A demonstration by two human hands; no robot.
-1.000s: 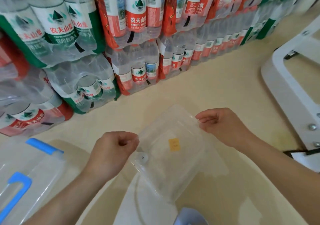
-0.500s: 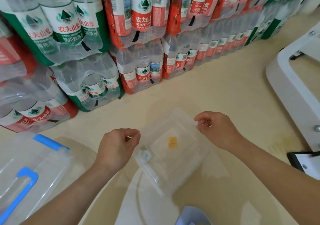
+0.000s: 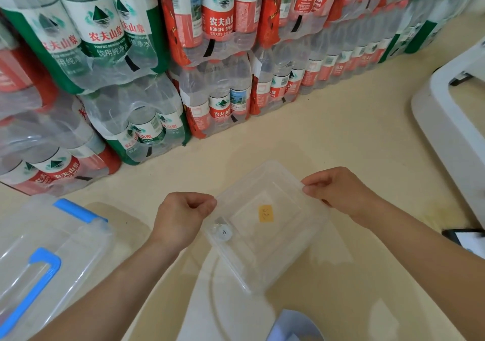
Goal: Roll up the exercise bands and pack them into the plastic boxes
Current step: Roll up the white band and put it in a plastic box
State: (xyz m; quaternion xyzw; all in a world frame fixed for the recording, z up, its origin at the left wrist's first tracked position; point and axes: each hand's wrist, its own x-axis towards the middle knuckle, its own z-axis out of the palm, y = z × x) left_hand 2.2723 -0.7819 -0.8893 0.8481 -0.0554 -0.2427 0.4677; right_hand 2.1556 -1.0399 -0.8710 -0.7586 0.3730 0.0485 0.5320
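A small clear plastic box (image 3: pixel 267 249) with a yellow sticker (image 3: pixel 265 213) on it hangs above the beige floor in the lower middle. My left hand (image 3: pixel 183 217) pinches its left edge near a round white button. My right hand (image 3: pixel 338 191) pinches its far right corner. No exercise band is in view.
A larger clear box (image 3: pixel 52 256) with blue handle and clasp sits at lower left. Shrink-wrapped packs of water bottles (image 3: pixel 210 52) are stacked along the back. A white frame (image 3: pixel 446 120) stands at right, a dark device (image 3: pixel 467 238) below it. A grey-blue object (image 3: pixel 294 325) pokes in at the bottom.
Both hands have kept their hold on the clear box while it tilted flatter and shifted slightly lower in view.
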